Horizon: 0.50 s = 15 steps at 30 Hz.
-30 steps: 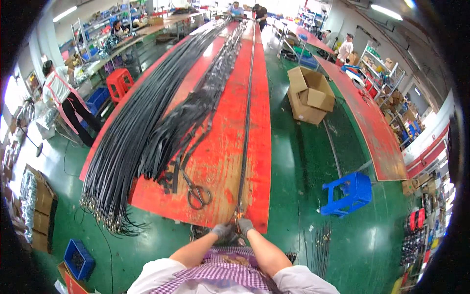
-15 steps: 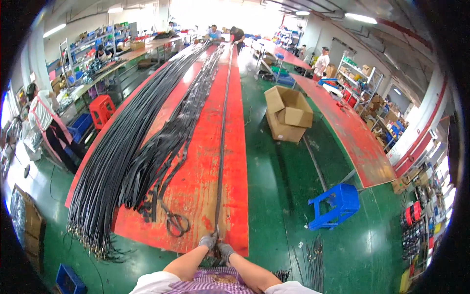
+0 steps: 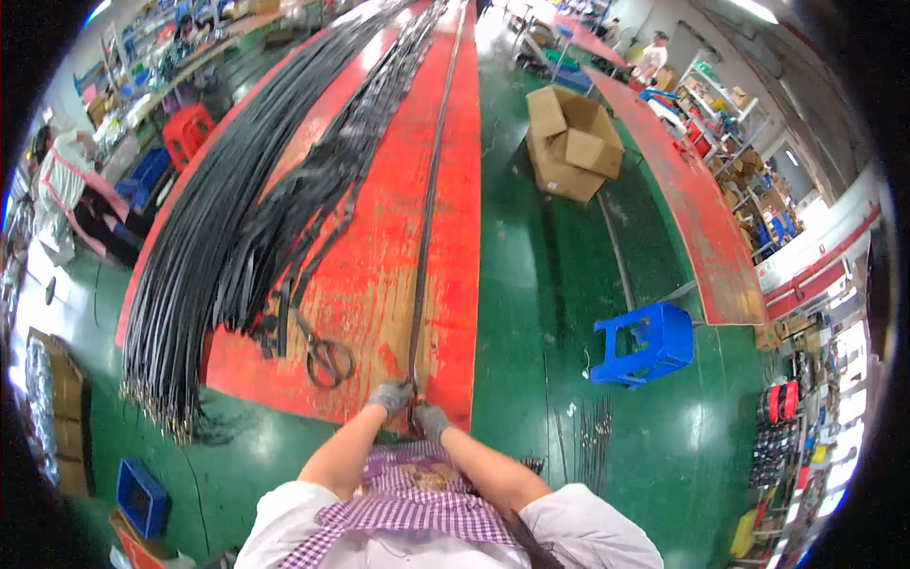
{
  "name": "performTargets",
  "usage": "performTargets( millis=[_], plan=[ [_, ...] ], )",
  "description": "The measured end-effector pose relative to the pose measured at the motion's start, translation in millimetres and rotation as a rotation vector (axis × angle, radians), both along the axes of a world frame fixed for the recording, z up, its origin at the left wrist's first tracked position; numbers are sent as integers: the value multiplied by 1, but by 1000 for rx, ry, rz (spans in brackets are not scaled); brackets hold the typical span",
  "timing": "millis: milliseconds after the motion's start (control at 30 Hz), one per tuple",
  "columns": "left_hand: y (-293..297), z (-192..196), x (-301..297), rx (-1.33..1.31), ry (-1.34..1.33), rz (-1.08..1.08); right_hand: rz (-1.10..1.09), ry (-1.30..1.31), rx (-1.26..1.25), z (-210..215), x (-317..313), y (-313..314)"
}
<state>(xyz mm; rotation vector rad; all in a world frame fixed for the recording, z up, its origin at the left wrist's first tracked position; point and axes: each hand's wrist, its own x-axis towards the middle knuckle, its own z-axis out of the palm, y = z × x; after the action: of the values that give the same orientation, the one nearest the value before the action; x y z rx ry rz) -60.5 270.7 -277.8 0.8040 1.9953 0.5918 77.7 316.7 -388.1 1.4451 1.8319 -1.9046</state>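
Note:
One long dark strip [image 3: 432, 190] runs the length of the red table to its near edge. Its near end lies between my gloved hands. My left hand [image 3: 391, 396], in a grey glove, is closed round the strip near its end. Just right of it, my right hand [image 3: 433, 420] has its fingers closed at the strip's tip, where small details are hidden. To the left of my hands lies a pair of scissors [image 3: 329, 363] with dark handles. Beyond the scissors is a loose pile of flat black strips [image 3: 318, 190].
A thick bundle of black cables [image 3: 204, 218] hangs over the near left edge of the red table [image 3: 379, 284]. Right of it, on the green floor, stand a blue stool [image 3: 645, 343] and an open cardboard box [image 3: 573, 147]. Another person [image 3: 81, 190] stands at the left.
My view has tilted down, so the table and hands sit higher in the picture and the far people have left it. Both hands stay at the strip's near end.

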Motion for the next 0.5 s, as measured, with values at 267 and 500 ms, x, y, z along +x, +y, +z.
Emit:
performTargets(
  millis=[267,500],
  plan=[
    [-17,-33,-11,186,-402,194,-418,131,-859,121,-7,-2],
    [-39,-3,-18,218,-860,389,-395,307,-957,158,37,-1]
  ],
)
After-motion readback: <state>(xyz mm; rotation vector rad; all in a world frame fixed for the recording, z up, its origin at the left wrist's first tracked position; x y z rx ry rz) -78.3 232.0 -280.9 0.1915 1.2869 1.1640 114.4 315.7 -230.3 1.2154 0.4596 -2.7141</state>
